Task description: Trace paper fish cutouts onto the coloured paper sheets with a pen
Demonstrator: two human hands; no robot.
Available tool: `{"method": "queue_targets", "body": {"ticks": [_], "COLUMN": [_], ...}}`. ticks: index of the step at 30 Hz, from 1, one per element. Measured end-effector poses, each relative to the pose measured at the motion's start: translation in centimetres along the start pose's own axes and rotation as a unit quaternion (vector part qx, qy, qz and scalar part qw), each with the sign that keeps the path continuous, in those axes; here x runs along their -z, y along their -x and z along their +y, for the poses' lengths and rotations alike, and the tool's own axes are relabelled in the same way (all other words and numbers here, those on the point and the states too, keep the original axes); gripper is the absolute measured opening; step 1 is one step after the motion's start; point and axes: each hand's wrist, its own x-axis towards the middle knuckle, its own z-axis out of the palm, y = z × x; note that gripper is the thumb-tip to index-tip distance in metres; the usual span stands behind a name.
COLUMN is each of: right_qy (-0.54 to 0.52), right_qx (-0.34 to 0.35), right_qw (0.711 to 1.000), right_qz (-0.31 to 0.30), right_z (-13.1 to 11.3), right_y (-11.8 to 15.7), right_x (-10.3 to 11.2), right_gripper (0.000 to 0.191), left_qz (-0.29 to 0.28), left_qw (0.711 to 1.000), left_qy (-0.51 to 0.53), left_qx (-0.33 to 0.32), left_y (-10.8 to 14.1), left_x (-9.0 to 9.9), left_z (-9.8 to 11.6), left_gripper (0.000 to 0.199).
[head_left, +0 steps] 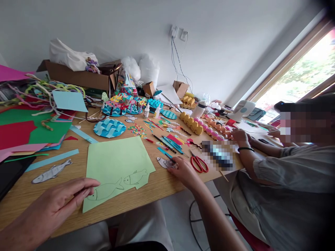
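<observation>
Lying on the brown wooden table (68,218): a pale green paper sheet (117,157) with two outlined fish (109,190). Left hand (59,198) is loosely curled at its lower-left corner, thumb slightly apart; right hand (183,170) touches a grey paper fish cut-out (162,162) (can't tell if it's pinching).

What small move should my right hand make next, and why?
Probably reach your right hand for the red-handled metal scissors beside it: the two dark-lined fish drawings on the pale green paper sheet look fully outlined but uncut.
</observation>
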Motion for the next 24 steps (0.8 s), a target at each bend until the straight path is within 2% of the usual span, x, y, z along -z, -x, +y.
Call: {"method": "queue_targets", "body": {"ticks": [4, 8, 12, 18, 24], "right_qy": [-0.005, -0.003, 0.002, 0.008, 0.018], "right_qx": [-0.002, -0.017, -0.037, -0.015, -0.006], "right_qw": [1.0, 1.0, 0.999, 0.999, 0.998], "right_qz": [-0.013, -0.013, -0.018, -0.036, -0.054], "right_z": [-0.1, -0.5, -1.0, -1.7, -1.6], "right_y": [-0.4, -0.6, -0.6, -0.7, -1.4], "right_x": [0.3, 0.6, 0.6, 0.3, 0.1], "right_gripper": [0.023, 0.015, 0.02, 0.02, 0.016], "left_qz": [-0.048, -0.049, -0.061, -0.042, -0.026], "left_qw": [0.998, 0.996, 0.994, 0.988, 0.98], "left_qy": [0.012, 0.001, -0.011, -0.033, -0.021], "left_qx": [-0.041, -0.071, -0.092, -0.143, -0.195], "left_y": [-0.1, -0.2, 0.0, 0.2, -0.2], "left_x": [-0.3, -0.8, -1.1, -1.2, -1.4], "left_z": [-0.9, -0.1, 0.4, 0.0, 1.6], "left_gripper": [0.026, 0.023, 0.021, 0.016, 0.015]}}
